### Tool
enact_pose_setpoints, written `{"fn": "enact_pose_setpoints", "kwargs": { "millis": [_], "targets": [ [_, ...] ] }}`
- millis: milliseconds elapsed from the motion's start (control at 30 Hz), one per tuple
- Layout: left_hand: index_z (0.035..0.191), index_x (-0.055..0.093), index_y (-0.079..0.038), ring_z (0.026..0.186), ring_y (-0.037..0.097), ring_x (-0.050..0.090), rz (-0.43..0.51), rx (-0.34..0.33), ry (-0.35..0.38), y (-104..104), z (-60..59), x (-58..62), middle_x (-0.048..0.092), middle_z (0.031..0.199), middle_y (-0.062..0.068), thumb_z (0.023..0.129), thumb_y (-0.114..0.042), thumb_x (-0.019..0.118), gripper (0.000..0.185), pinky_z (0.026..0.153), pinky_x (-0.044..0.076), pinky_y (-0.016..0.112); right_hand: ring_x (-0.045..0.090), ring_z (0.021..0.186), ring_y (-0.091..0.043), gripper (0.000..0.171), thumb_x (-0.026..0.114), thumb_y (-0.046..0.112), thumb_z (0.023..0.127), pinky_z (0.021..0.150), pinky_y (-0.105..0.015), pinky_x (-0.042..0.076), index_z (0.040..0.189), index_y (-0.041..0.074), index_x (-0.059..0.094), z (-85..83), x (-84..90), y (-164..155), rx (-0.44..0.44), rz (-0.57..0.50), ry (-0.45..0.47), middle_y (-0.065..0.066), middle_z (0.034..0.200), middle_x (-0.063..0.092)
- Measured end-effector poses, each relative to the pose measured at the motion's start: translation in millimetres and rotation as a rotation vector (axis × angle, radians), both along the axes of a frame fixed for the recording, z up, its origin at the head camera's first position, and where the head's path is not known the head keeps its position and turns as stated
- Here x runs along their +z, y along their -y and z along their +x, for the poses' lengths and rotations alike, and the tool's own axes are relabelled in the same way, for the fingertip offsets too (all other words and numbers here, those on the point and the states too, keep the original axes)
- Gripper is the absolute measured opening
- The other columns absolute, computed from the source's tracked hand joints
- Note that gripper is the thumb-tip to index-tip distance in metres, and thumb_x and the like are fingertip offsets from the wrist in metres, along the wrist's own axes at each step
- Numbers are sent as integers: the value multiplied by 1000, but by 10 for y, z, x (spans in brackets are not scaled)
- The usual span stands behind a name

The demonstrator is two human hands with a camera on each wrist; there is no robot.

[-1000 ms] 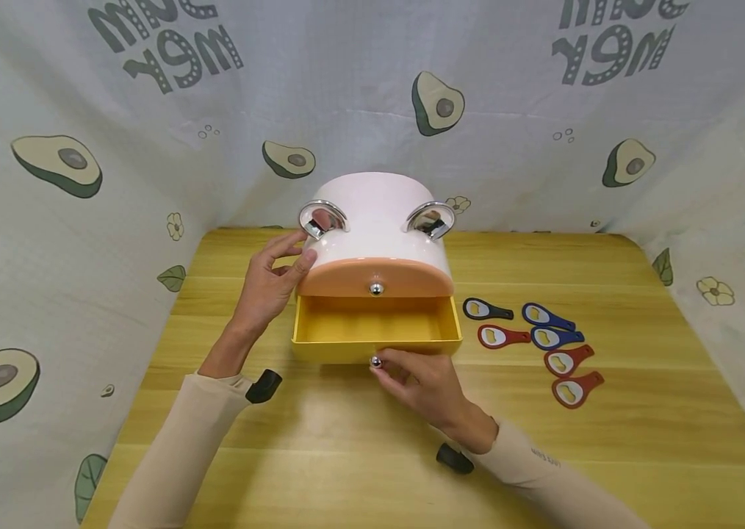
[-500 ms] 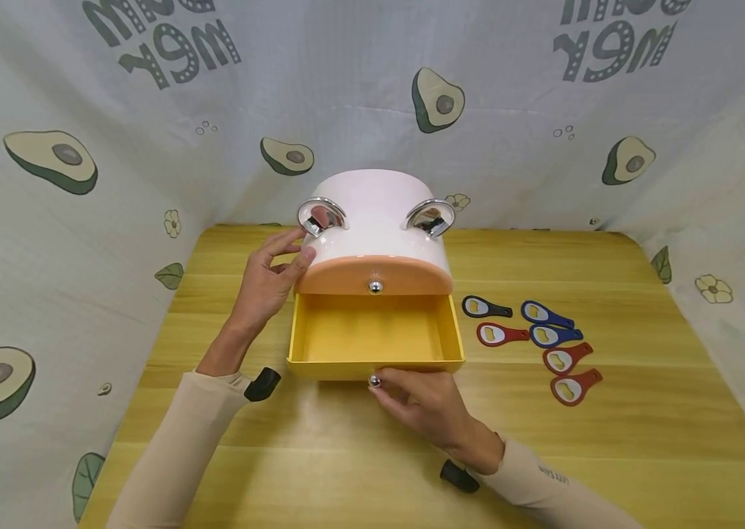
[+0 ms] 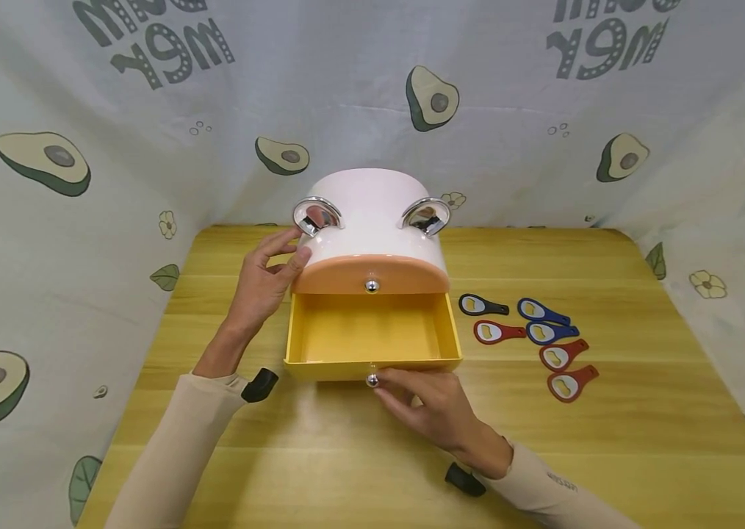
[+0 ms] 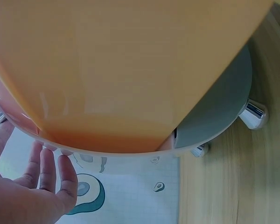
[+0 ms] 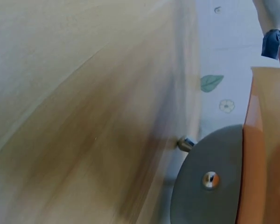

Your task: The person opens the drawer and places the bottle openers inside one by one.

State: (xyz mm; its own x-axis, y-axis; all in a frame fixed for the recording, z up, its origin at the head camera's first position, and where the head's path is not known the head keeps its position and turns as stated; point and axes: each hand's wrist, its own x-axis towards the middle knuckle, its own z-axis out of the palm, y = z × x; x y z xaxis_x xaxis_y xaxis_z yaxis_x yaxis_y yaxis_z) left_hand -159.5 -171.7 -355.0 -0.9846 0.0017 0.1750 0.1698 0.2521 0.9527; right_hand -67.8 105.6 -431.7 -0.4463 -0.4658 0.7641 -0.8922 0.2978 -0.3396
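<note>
I am looking down at a small storage box (image 3: 372, 228) standing in the middle of the worktop (image 3: 610, 441), white-bodied with an orange upper drawer front (image 3: 372, 273) and two chrome ring handles on top. Its yellow lower drawer (image 3: 372, 338) is standing pulled well out toward the near edge, showing nothing inside. My right hand (image 3: 435, 411) is pinching the little chrome knob (image 3: 372, 380) on the drawer front between thumb and fingertips, a clenched grip on a very small, smooth ball. My left hand (image 3: 263, 283) is bracing the box's left side, fingers fairly straight and pressing flat rather than gripping. I am judging the box to be light, glossy plastic, stiff but apt to slide on the wood, so the bracing hand is mattering; the knob looks slippery and is the only sensible purchase on the drawer. Six bottle openers (image 3: 531, 342), black, blue and red, are lying just right of the drawer, apart from it. Avocado-print cloth (image 3: 81, 184) is walling in the far and side edges.
</note>
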Motion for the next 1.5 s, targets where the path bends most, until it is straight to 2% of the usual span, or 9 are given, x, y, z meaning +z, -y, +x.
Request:
{"fn": "enact_pose_setpoints", "kwargs": {
  "millis": [367, 667, 833, 967, 1100, 1200, 1267, 1367, 1500],
  "targets": [
    [142, 59, -14, 125, 23, 49, -8, 1, 9, 5, 6, -12, 51, 145, 6, 100, -25, 63, 44, 99, 46, 37, 54, 46, -2, 24, 73, 22, 92, 44, -9, 38, 81, 1, 75, -24, 24, -385, 37, -196, -50, -3, 61, 69],
    [142, 59, -13, 124, 22, 49, -6, -1, 3, 0, -11, -8, 52, 145, 6, 100, -24, 63, 43, 96, 47, 33, 51, 53, 0, 33, 73, 31, 92, 45, -12, 37, 80, 0, 75, -139, 100, -988, -34, -153, 131, -7, 68, 70],
    [141, 59, -13, 123, 22, 49, -5, -1, 4, 3, -9, -9, 52, 145, 6, 100, -24, 63, 43, 95, 47, 30, 46, 51, 1, 34, 76, 33, 90, 43, -15, 35, 77, 2, 75, -169, 152, -1300, -95, -127, 147, -5, 68, 70],
    [141, 59, -13, 123, 22, 49, 6, -3, 2, 11, -11, -12, 52, 145, 6, 100, -24, 63, 43, 94, 47, 29, 47, 53, 4, 30, 78, 29, 89, 44, -15, 36, 81, 0, 75, -189, 194, -1540, -174, -73, 206, -2, 72, 72],
    [142, 59, -14, 123, 22, 49, 6, -2, 2, 25, -13, -16, 52, 145, 6, 100, -24, 63, 43, 95, 47, 31, 57, 60, 6, 13, 83, 1, 78, 50, -11, 45, 88, -1, 75, -210, 160, -1787, -237, 18, 283, -3, 77, 73],
    [142, 59, -13, 123, 24, 49, 11, 1, 1, 36, -13, -11, 52, 144, 6, 100, -23, 63, 43, 94, 46, 32, 60, 66, 6, 36, 83, -17, 63, 55, -11, 48, 93, 3, 76, -213, 88, -1957, -290, 104, 342, -2, 82, 74],
    [142, 59, -13, 124, 25, 48, 11, -1, -3, 40, -16, -5, 52, 144, 6, 100, -22, 63, 43, 94, 46, 33, 60, 69, 6, 42, 84, -17, 62, 56, -11, 49, 95, 6, 76, -202, 45, -2065, -322, 160, 397, 0, 88, 73],
    [142, 59, -13, 125, 26, 48, 10, -10, -4, 35, -21, 3, 52, 144, 7, 100, -23, 63, 43, 96, 46, 36, 63, 74, 1, 37, 84, -12, 68, 61, -13, 50, 98, 7, 76, -178, -5, -2227, -350, 235, 502, 0, 93, 73],
    [142, 59, -14, 125, 25, 48, 10, -17, 1, 25, -29, 8, 52, 144, 6, 100, -23, 63, 43, 98, 45, 39, 63, 77, -3, 28, 86, 4, 75, 68, -13, 48, 100, 13, 76, -166, -52, -2411, -388, 351, 598, 1, 93, 74]
  ]
}}
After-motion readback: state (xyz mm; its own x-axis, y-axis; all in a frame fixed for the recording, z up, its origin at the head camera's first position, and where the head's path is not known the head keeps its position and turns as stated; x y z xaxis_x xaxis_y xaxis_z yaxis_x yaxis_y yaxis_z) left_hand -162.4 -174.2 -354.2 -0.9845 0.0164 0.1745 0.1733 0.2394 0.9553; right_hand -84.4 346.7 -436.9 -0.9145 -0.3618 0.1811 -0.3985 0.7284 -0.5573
